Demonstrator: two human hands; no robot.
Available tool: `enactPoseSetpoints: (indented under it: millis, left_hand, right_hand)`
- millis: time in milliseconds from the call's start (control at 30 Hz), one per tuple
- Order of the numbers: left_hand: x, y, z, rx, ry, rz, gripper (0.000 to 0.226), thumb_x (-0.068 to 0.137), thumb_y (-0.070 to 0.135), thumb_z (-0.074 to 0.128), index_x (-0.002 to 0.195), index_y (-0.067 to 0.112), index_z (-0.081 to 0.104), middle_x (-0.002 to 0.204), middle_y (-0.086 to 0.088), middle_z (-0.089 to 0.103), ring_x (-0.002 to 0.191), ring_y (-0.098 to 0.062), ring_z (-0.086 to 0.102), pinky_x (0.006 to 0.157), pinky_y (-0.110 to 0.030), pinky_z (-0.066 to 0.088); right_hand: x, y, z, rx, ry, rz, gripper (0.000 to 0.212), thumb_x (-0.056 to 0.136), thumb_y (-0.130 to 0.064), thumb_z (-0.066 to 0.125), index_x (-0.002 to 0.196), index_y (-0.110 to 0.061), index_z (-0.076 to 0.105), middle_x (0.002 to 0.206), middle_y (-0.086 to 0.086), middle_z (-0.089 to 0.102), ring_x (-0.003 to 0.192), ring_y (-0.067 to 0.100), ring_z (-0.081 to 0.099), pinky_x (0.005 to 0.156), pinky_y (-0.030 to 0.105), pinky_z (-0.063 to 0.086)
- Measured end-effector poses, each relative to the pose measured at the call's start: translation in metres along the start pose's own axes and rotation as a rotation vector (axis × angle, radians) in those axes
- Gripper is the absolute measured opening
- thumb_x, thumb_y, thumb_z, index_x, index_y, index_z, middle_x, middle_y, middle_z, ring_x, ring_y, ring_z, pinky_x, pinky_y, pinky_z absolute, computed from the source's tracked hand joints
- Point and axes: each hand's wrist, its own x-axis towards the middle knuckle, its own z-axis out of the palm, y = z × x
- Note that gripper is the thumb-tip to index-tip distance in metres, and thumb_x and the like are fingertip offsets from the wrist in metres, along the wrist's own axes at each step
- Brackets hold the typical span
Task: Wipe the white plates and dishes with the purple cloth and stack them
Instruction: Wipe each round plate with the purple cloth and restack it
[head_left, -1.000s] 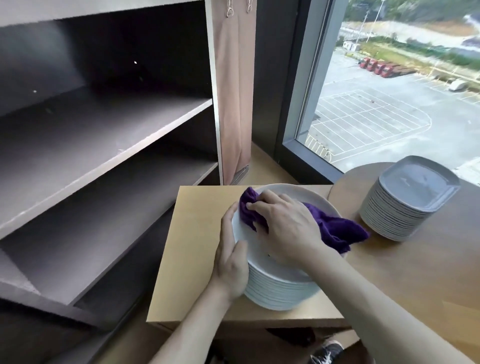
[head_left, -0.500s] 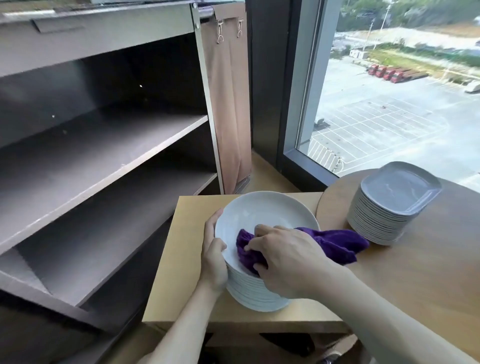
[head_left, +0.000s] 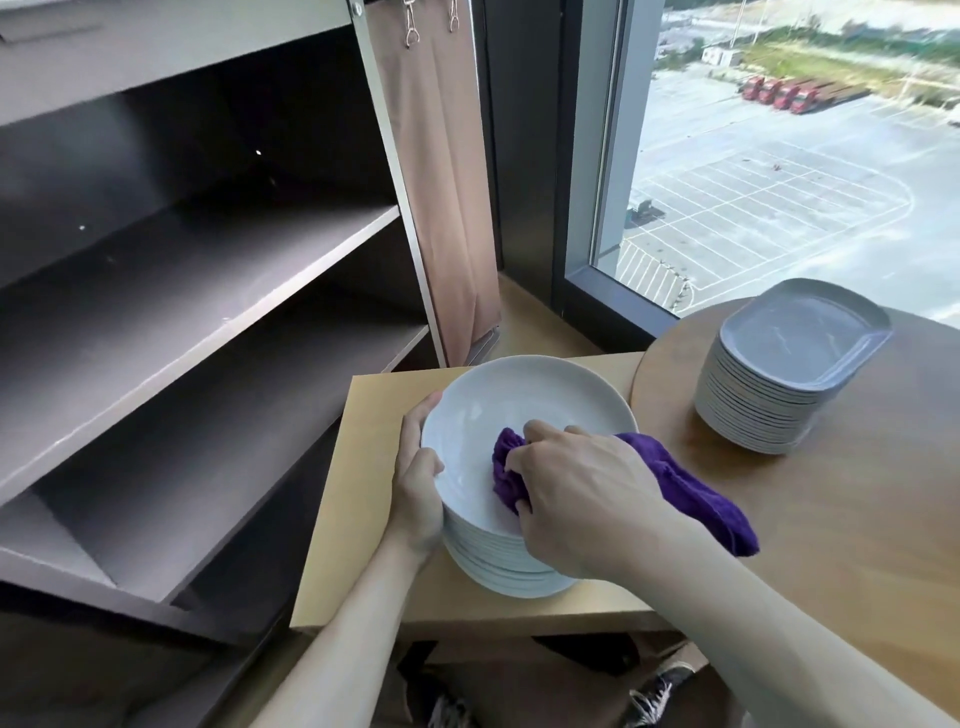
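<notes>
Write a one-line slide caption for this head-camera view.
Right hand wipes the top white plate with a purple cloth while the left hand holds the stack.

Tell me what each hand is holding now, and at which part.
The right hand grips the purple cloth at its bunched end, inside the top plate. The left hand holds that plate by its left rim.

Our purple cloth (head_left: 691, 493), white plates (head_left: 509, 415), grey-blue sq. dishes (head_left: 800, 332), tan tbl (head_left: 353, 493), dk-grey shelves (head_left: 208, 249), plain brown curtain (head_left: 441, 208)
</notes>
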Motion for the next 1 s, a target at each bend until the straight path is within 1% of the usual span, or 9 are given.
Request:
enactPoseSetpoints:
  millis: [200,300,367,500,633,733,833,933,1000]
  left_hand:
    - [0.013,0.000,0.003,-0.026,-0.060,0.005,0.061,0.074,0.018,0.038,0.132,0.026,0.054,0.132,0.001,0.063,0.120,-0.018,0.061,0.095,-0.033,0.056]
    - [0.014,-0.005,0.002,-0.026,-0.073,0.017,0.060,0.076,0.019,0.038,0.133,0.028,0.054,0.128,0.008,0.065,0.119,-0.013,0.061,0.092,-0.029,0.055]
    - [0.012,-0.008,0.001,-0.011,-0.083,0.034,0.057,0.079,0.020,0.038,0.134,0.031,0.052,0.124,0.016,0.065,0.118,-0.009,0.061,0.089,-0.024,0.053]
    - [-0.002,-0.014,0.001,0.010,-0.085,0.055,0.059,0.084,0.020,0.039,0.142,0.032,0.045,0.131,0.015,0.060,0.122,-0.009,0.057,0.099,-0.031,0.053]
    - [-0.019,-0.024,-0.002,0.056,-0.074,0.071,0.065,0.084,0.018,0.039,0.145,0.039,0.040,0.141,0.020,0.054,0.132,-0.007,0.050,0.110,-0.037,0.046]
    - [-0.024,-0.023,-0.004,0.070,-0.086,0.074,0.066,0.086,0.016,0.039,0.148,0.038,0.038,0.147,0.012,0.051,0.136,-0.011,0.048,0.115,-0.045,0.043]
    - [-0.025,-0.021,-0.006,0.098,-0.087,0.109,0.062,0.092,0.015,0.038,0.153,0.028,0.034,0.152,0.006,0.049,0.141,-0.014,0.045,0.119,-0.051,0.037]
    - [-0.025,-0.023,-0.007,0.133,-0.065,0.085,0.065,0.091,0.017,0.037,0.154,0.034,0.033,0.153,0.013,0.048,0.142,-0.008,0.043,0.121,-0.047,0.034]
    - [-0.026,-0.024,-0.005,0.148,-0.051,0.082,0.067,0.089,0.018,0.037,0.154,0.035,0.032,0.154,0.010,0.046,0.142,-0.009,0.043,0.120,-0.048,0.035]
  right_hand:
    - [0.006,0.004,0.006,-0.026,0.031,0.123,0.007,0.092,-0.034,0.056,0.088,-0.028,0.058,0.085,-0.009,0.039,0.076,0.019,0.048,0.051,0.030,0.023]
    - [0.022,0.028,0.002,-0.092,0.079,0.280,0.014,0.095,-0.038,0.053,0.096,-0.027,0.061,0.096,-0.005,0.046,0.085,0.024,0.052,0.063,0.033,0.035]
    - [0.035,0.043,-0.003,-0.122,0.117,0.347,0.016,0.094,-0.036,0.052,0.102,-0.027,0.063,0.102,-0.001,0.047,0.089,0.027,0.052,0.068,0.034,0.035]
    - [0.051,0.047,0.000,-0.124,0.117,0.245,0.018,0.093,-0.034,0.050,0.106,-0.031,0.063,0.107,-0.004,0.049,0.089,0.023,0.056,0.067,0.035,0.041]
    - [0.061,0.038,0.008,-0.076,0.120,0.199,0.023,0.091,-0.034,0.053,0.111,-0.035,0.065,0.108,-0.008,0.050,0.087,0.023,0.055,0.059,0.032,0.031]
    - [0.066,0.015,0.010,0.021,0.076,0.111,0.029,0.094,-0.038,0.056,0.120,-0.031,0.068,0.110,-0.006,0.054,0.096,0.024,0.058,0.066,0.035,0.043]
    - [0.052,-0.014,0.013,0.143,0.036,0.000,0.028,0.094,-0.042,0.056,0.112,-0.025,0.070,0.100,-0.003,0.055,0.090,0.024,0.058,0.068,0.037,0.047]
    - [0.034,-0.023,0.013,0.077,-0.009,-0.051,0.024,0.096,-0.041,0.051,0.101,-0.022,0.066,0.091,-0.004,0.048,0.079,0.022,0.053,0.058,0.034,0.034]
    - [0.023,-0.017,0.005,0.022,-0.053,-0.090,0.027,0.098,-0.043,0.049,0.100,-0.023,0.067,0.089,-0.005,0.048,0.076,0.021,0.054,0.058,0.033,0.037]
